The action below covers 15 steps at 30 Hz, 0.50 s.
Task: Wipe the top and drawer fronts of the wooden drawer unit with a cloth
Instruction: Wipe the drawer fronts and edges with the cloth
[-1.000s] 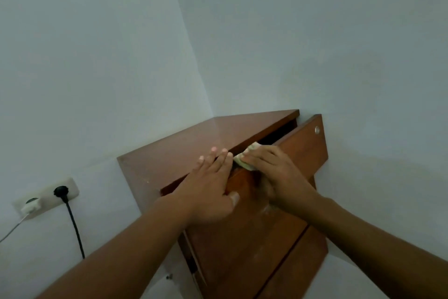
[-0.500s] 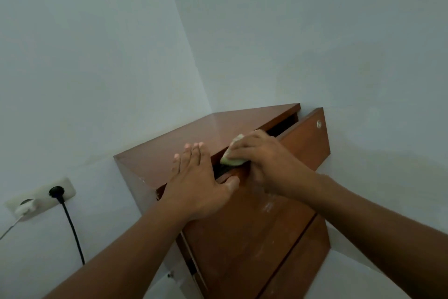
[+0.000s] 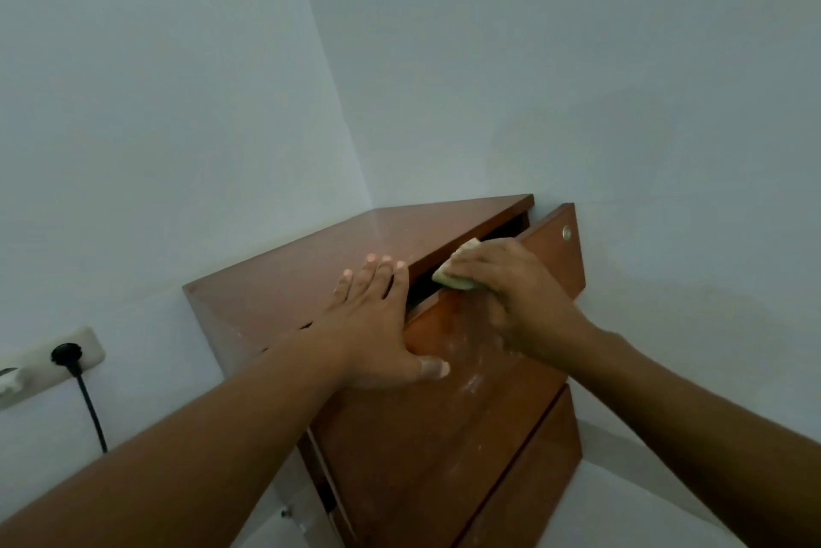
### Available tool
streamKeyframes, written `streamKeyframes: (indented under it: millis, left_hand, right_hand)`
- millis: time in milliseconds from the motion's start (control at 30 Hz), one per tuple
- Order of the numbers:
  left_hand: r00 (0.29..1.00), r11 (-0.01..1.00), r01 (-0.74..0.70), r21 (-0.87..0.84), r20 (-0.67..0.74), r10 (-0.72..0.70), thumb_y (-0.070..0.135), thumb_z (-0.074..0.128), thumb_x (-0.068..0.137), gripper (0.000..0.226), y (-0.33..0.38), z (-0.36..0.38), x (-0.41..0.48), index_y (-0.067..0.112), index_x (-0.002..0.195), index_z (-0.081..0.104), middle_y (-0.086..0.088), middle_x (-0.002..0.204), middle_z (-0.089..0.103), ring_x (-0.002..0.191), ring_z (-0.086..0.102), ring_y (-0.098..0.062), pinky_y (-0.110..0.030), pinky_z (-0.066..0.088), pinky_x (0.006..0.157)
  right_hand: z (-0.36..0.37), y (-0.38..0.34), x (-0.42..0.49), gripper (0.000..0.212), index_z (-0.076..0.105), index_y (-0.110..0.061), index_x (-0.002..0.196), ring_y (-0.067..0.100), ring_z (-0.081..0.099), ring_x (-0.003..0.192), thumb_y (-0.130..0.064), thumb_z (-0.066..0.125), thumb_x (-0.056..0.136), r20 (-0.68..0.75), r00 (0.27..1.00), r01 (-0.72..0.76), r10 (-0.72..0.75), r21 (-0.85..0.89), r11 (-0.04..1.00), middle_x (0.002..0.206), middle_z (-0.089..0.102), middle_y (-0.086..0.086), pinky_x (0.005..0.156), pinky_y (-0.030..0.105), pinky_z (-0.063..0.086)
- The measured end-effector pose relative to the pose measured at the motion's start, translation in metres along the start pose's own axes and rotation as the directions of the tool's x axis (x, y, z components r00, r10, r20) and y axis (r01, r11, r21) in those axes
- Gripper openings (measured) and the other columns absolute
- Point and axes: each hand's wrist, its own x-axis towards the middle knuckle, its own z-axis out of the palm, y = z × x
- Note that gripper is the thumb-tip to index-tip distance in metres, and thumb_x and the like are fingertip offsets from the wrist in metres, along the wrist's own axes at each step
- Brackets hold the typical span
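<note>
The wooden drawer unit [image 3: 302, 276] stands in a corner of white walls. Its top drawer [image 3: 551, 263] is pulled out a little, leaving a dark gap under the top. My left hand [image 3: 373, 325] lies flat with the fingers on the top's front edge and the thumb on the drawer front. My right hand [image 3: 511, 289] is closed on a small pale green cloth [image 3: 453, 276], pressed against the upper edge of the drawer front. Pale smears show on the drawer front below my hands. A lower drawer front [image 3: 533, 485] sits underneath.
A white wall socket [image 3: 53, 356] with a black plug and cable [image 3: 91, 409] is on the left wall, beside the unit. A white plug sits at the frame's left edge. The right wall runs close past the drawer's end.
My right hand has slid the cloth along the drawer's upper edge, first toward my left hand, then back right. My left hand moved up from the drawer front onto the unit's top edge.
</note>
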Motion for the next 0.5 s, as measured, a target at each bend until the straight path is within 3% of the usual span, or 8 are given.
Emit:
streamKeyframes:
  millis: [67, 333, 433, 500]
  left_hand:
    - [0.999, 0.999, -0.037, 0.015, 0.006, 0.037, 0.089, 0.048, 0.072, 0.129, 0.004, -0.001, 0.016, 0.019, 0.153, -0.024, -0.005, 0.163, -0.027, 0.146, -0.03, -0.022, -0.041, -0.016, 0.118]
    - [0.992, 0.992, -0.121, 0.027, -0.02, 0.122, 0.091, 0.043, 0.072, 0.122, 0.024, 0.0, 0.056, 0.028, 0.155, -0.021, 0.0, 0.163, -0.027, 0.148, -0.028, -0.019, -0.042, -0.016, 0.119]
    - [0.992, 0.993, -0.112, 0.029, -0.062, 0.114, 0.09, 0.041, 0.074, 0.119, 0.026, 0.003, 0.058, 0.029, 0.153, -0.024, 0.003, 0.162, -0.028, 0.147, -0.028, -0.017, -0.038, -0.02, 0.116]
    - [0.992, 0.994, -0.099, 0.036, -0.079, 0.101, 0.091, 0.04, 0.075, 0.12, 0.026, 0.004, 0.056, 0.027, 0.153, -0.025, 0.004, 0.162, -0.028, 0.146, -0.029, -0.014, -0.036, -0.023, 0.112]
  right_hand:
    - [0.007, 0.004, -0.004, 0.044, 0.059, -0.028, 0.134, 0.014, 0.043, 0.132, -0.014, 0.059, 0.093, 0.082, 0.993, 0.083, -0.081, -0.02, 0.996, 0.137, 0.059, -0.007, 0.111, 0.035, 0.034]
    - [-0.004, 0.127, 0.029, 0.048, 0.066, -0.023, 0.127, 0.026, 0.051, 0.124, 0.005, 0.054, 0.091, -0.078, 0.958, -0.281, 0.275, -0.086, 0.956, 0.132, 0.064, 0.003, 0.109, 0.048, 0.042]
    - [-0.012, 0.161, 0.03, 0.045, 0.066, -0.017, 0.127, 0.032, 0.062, 0.11, 0.007, 0.052, 0.091, -0.131, 0.888, -0.446, 0.441, -0.01, 0.895, 0.123, 0.068, 0.011, 0.096, 0.036, 0.051]
    - [-0.01, 0.172, 0.019, 0.043, 0.063, -0.016, 0.13, 0.033, 0.068, 0.094, 0.004, 0.052, 0.094, -0.069, 0.76, -0.636, 0.646, 0.122, 0.762, 0.117, 0.068, 0.014, 0.08, 0.039, 0.059]
